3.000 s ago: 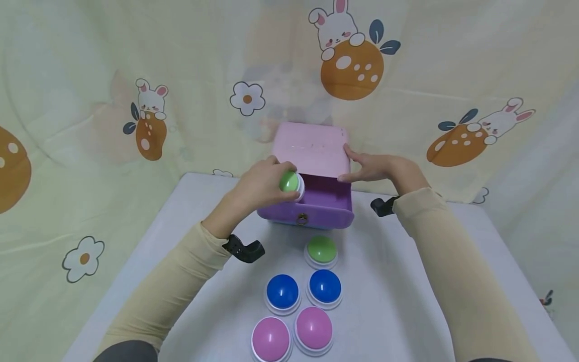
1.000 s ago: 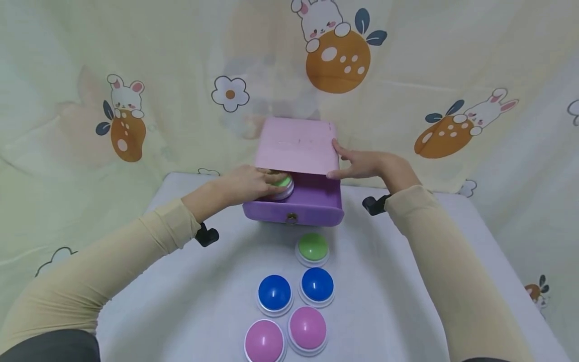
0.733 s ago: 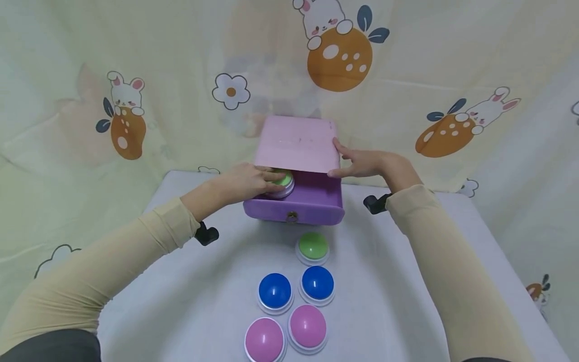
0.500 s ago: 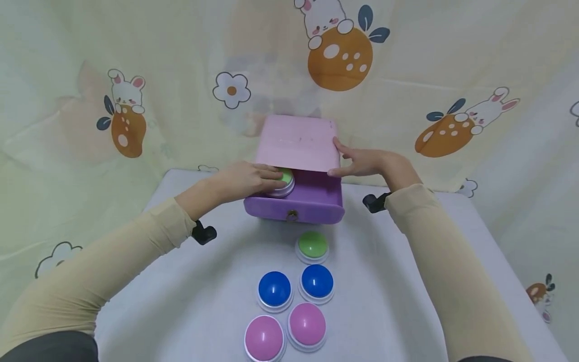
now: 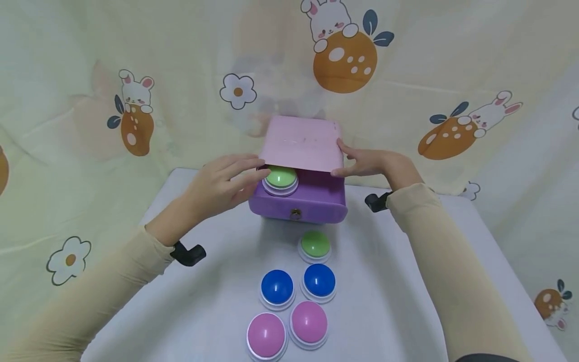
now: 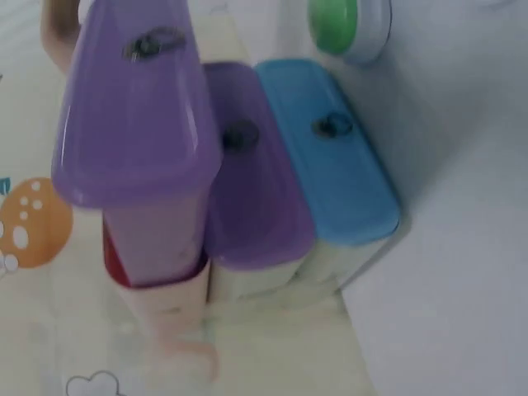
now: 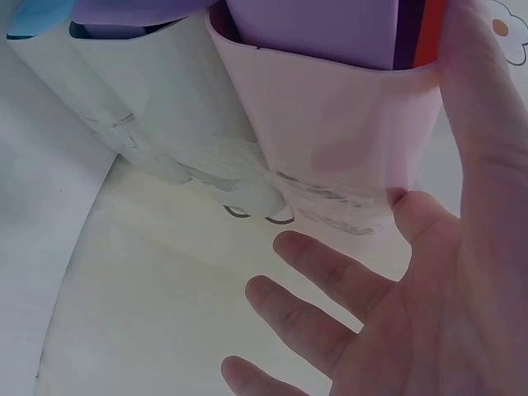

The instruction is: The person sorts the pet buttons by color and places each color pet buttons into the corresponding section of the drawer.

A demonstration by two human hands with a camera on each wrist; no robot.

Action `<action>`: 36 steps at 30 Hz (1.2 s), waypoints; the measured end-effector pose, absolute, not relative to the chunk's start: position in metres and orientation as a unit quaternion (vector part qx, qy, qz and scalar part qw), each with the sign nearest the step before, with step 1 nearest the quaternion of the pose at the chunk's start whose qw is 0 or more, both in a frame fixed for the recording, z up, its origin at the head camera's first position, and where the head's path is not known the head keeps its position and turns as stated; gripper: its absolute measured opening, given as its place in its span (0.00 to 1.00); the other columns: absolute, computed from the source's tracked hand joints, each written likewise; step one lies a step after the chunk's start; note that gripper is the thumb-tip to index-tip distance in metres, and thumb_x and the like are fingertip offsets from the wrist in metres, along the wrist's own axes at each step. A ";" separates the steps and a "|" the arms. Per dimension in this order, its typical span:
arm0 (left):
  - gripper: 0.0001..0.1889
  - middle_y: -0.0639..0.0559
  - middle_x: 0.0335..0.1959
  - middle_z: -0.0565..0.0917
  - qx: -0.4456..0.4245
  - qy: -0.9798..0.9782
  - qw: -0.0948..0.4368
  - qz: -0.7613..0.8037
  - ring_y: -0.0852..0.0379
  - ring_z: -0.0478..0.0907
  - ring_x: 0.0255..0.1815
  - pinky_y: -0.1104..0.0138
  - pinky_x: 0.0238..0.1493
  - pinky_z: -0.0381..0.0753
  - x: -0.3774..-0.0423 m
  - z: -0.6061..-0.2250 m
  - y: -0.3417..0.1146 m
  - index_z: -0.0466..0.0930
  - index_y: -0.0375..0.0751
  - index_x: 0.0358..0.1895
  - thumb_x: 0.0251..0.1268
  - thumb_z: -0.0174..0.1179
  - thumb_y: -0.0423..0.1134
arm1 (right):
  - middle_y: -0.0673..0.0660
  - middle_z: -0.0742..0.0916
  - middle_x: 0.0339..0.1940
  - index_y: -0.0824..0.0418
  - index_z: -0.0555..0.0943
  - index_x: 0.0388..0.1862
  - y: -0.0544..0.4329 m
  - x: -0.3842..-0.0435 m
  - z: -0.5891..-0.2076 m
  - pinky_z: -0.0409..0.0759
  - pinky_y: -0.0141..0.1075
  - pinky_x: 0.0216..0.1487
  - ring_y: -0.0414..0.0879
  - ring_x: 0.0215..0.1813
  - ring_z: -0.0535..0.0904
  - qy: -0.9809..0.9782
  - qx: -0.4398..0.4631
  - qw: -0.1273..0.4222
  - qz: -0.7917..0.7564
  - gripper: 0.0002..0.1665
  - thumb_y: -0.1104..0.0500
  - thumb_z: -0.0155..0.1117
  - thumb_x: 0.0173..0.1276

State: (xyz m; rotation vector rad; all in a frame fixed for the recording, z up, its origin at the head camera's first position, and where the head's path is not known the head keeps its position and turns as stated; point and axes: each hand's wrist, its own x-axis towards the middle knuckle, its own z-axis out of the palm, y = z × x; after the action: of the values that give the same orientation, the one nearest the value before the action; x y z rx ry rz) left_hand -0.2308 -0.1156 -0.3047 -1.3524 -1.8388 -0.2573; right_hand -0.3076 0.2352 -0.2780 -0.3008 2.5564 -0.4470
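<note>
A small drawer cabinet [image 5: 304,143] with a pink top shell stands at the table's back, its top purple drawer [image 5: 276,210] pulled out. Inside the drawer's left part sits a green dome button [image 5: 281,177] on a white base. My left hand [image 5: 221,186] hovers at the drawer's left side, fingers stretched toward that button and holding nothing. My right hand [image 5: 368,163] steadies the cabinet's right side, thumb at the shell's front edge and a fingertip on its side wall. In the right wrist view the other fingers [image 7: 305,326] spread away from the wall.
On the white table [image 5: 380,301], before the cabinet, are another green button [image 5: 315,245], two blue buttons [image 5: 277,287] and two pink ones [image 5: 267,335]. Below the pulled-out drawer are a closed purple drawer [image 6: 256,190] and a blue one [image 6: 330,157]. A printed curtain [image 5: 190,115] hangs behind.
My left hand has lowered the green button into the drawer, let go of it and drawn back to the left. The right hand has stayed at the cabinet.
</note>
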 end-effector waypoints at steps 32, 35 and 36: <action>0.30 0.53 0.69 0.68 -0.581 -0.809 0.067 0.059 0.53 0.64 0.71 0.60 0.68 0.67 -0.219 -0.430 -0.016 0.69 0.63 0.65 0.56 0.65 0.50 | 0.65 0.53 0.77 0.35 0.25 0.73 0.238 -0.308 -0.283 0.44 0.67 0.70 0.65 0.77 0.44 0.943 -0.103 0.264 -0.174 0.61 0.29 0.57 0.60; 0.34 0.53 0.71 0.65 -0.572 -0.817 0.026 0.067 0.53 0.63 0.71 0.62 0.68 0.68 -0.226 -0.430 -0.003 0.66 0.63 0.67 0.56 0.66 0.50 | 0.65 0.53 0.77 0.34 0.24 0.73 0.239 -0.308 -0.283 0.45 0.67 0.70 0.65 0.77 0.44 0.944 -0.100 0.263 -0.174 0.61 0.28 0.57 0.59; 0.34 0.53 0.71 0.66 -0.569 -0.819 0.015 0.068 0.54 0.63 0.71 0.62 0.68 0.68 -0.227 -0.431 0.001 0.65 0.63 0.68 0.56 0.66 0.50 | 0.65 0.53 0.77 0.34 0.25 0.73 0.240 -0.308 -0.283 0.44 0.67 0.70 0.64 0.77 0.44 0.944 -0.099 0.263 -0.175 0.61 0.28 0.57 0.59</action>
State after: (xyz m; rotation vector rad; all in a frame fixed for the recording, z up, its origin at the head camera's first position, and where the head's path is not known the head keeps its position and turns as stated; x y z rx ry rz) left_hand -0.2275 0.0007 -0.4308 -1.7706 -2.5496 0.2130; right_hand -0.3082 0.2396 -0.2828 -0.2681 2.5514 -0.4728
